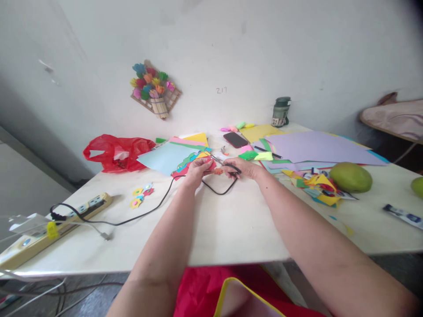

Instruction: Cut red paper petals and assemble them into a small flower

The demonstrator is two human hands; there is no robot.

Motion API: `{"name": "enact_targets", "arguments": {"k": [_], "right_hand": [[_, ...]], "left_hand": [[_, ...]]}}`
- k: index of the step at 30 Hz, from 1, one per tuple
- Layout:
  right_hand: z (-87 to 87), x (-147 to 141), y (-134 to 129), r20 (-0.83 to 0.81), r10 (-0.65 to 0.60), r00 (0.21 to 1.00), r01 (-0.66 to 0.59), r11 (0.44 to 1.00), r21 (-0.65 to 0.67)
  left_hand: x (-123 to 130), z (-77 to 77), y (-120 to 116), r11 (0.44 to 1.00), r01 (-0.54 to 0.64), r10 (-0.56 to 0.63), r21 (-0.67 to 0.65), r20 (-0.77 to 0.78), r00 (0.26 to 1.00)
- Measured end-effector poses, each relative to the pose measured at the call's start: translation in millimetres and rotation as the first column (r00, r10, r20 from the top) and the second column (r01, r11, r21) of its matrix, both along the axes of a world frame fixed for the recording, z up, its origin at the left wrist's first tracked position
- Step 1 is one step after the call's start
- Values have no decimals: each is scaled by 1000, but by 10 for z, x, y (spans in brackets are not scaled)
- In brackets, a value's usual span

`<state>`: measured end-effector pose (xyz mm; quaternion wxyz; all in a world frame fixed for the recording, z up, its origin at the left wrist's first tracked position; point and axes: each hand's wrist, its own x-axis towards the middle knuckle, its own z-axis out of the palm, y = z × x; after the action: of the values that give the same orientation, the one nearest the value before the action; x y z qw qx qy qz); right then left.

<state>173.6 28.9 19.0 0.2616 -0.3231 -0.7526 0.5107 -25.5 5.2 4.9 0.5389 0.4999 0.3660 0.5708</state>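
Head view: left hand (198, 172) pinches red paper (211, 164) between thumb and fingers, over the table (231, 229); right hand (243, 168) has fingers around the dark handles of the scissors (233, 167), blades angled toward the left hand, near the red paper. Black cable (142, 217) runs by both hands. Small paper flowers (142, 195) lie left of the left hand, light blue sheet (168, 156) beyond them, phone (235, 140) beyond the right hand, paper scraps (322, 187) to the right beside a green mango (350, 177)
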Motion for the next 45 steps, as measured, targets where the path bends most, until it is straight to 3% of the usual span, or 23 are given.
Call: {"name": "enact_targets", "arguments": {"k": [4, 17, 39, 45], "right_hand": [[14, 0, -15, 15, 1, 1000, -1, 1000, 8], [-18, 16, 21, 9, 18, 1000, -19, 1000, 18], [18, 32, -24, 9, 51, 999, -51, 998, 27], [21, 5, -10, -106, -68, 992, 63, 997, -48]], "left_hand": [[3, 2, 4, 998, 58, -58, -15, 6, 998], [-1, -7, 17, 999, 37, -37, -16, 3, 999], [-47, -20, 31, 987, 162, -162, -4, -72, 984], [-37, -6, 17, 992, 121, -123, -36, -58, 991]]}}
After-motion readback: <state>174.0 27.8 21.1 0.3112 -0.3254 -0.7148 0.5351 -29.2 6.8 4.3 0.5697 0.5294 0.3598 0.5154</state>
